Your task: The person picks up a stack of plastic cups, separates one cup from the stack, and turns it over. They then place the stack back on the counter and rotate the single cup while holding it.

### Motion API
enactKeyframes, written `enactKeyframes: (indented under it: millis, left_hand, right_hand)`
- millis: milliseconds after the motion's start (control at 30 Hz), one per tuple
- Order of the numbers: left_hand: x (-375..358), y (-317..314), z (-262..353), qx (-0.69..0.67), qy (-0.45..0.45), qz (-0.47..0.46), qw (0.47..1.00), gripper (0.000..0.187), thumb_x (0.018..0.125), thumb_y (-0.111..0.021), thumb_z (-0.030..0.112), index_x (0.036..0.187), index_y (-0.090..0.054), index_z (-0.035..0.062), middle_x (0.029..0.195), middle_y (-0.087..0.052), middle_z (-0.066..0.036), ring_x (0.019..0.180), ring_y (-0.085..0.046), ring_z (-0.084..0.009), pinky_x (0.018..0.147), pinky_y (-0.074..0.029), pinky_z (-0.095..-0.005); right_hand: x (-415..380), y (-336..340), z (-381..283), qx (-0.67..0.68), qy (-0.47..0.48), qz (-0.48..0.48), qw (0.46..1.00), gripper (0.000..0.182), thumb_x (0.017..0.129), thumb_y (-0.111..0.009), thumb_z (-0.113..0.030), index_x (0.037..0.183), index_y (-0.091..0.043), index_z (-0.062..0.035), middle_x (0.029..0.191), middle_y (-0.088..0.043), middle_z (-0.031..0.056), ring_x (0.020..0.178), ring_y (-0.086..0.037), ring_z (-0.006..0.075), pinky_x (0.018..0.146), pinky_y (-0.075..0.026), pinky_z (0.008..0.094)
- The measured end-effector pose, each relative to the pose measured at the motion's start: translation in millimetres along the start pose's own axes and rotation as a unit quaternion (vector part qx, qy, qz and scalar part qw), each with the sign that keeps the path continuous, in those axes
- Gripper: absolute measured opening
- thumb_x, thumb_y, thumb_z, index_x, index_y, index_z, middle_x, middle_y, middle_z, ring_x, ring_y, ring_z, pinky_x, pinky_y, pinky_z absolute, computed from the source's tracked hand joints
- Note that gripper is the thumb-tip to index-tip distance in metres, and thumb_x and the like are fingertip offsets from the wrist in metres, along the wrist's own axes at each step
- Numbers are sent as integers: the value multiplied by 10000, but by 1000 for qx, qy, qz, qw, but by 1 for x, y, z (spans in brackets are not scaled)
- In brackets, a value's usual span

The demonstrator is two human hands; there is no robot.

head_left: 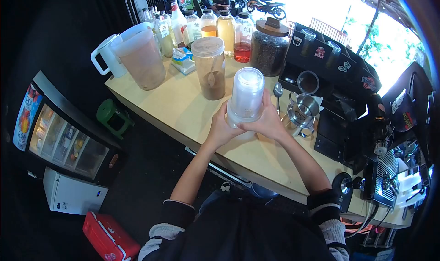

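A stack of clear plastic cups [248,92] stands upside down over the counter, held between both hands. My left hand [224,127] wraps round its lower left side, and my right hand [269,119] wraps round the lower right. The thumbs come close together at the front of the stack. Just behind on the left is a clear lidded jar [208,61] of brown powder with a scoop inside. To the right of my right hand lie a metal spoon [277,90] and a steel pitcher [306,106]. What the stack rests on is hidden.
The counter [174,109] holds a plastic pitcher [144,61], a white jug [110,54], bottles [225,29] and a jar of dark beans [269,50]. An espresso machine [389,169] stands right. Left on the floor are a green stool [110,116] and red cooler [107,236].
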State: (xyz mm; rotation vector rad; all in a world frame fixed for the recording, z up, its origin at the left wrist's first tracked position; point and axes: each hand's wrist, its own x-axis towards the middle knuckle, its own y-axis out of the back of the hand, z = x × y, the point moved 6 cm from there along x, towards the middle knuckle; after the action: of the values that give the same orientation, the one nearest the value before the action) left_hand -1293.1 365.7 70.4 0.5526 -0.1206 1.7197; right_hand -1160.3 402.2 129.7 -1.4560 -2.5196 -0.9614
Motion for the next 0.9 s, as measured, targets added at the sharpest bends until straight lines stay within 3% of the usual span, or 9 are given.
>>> enactKeyframes:
  millis: [467,567,667,767,900]
  left_hand:
    - [1,5,-2,5,11,1,1000,814,567,-824,204,1256,-429,23,1164,-569,-129,1112,-529,-226,948,-405,-366]
    - [2,5,-2,8,3,4,1000,865,541,-824,226,1272,-411,17,1152,-574,-161,1085,-557,-260,925,-426,-376]
    - [4,4,0,18,3,-1,1000,875,549,-825,231,1278,-397,4,1163,-564,-171,1104,-543,-263,937,-418,-378]
    - [0,2,-4,12,-15,-9,1000,900,553,-831,241,1286,-376,-12,1186,-544,-184,1133,-519,-270,954,-404,-374]
    - [3,1,-5,22,-31,-14,999,945,567,-831,242,1316,-316,-14,1224,-505,-212,1172,-481,-295,983,-377,-384]
  right_hand:
    - [0,-5,3,42,-12,31,999,828,500,-793,-239,1207,-426,-12,1113,-572,160,1042,-565,239,924,-430,356]
    - [0,-7,7,63,6,53,997,776,499,-792,-237,1167,-472,-6,1086,-591,158,1019,-577,235,908,-438,353]
    - [7,2,2,117,35,111,986,745,506,-789,-233,1148,-489,-3,1080,-599,154,996,-588,229,889,-449,350]
    - [25,19,-35,83,85,80,990,713,524,-783,-230,1137,-498,-2,1073,-605,153,978,-597,223,872,-459,349]
    - [32,22,-26,98,64,49,992,738,553,-796,-218,1177,-460,-10,1087,-594,131,1017,-578,211,896,-448,344]
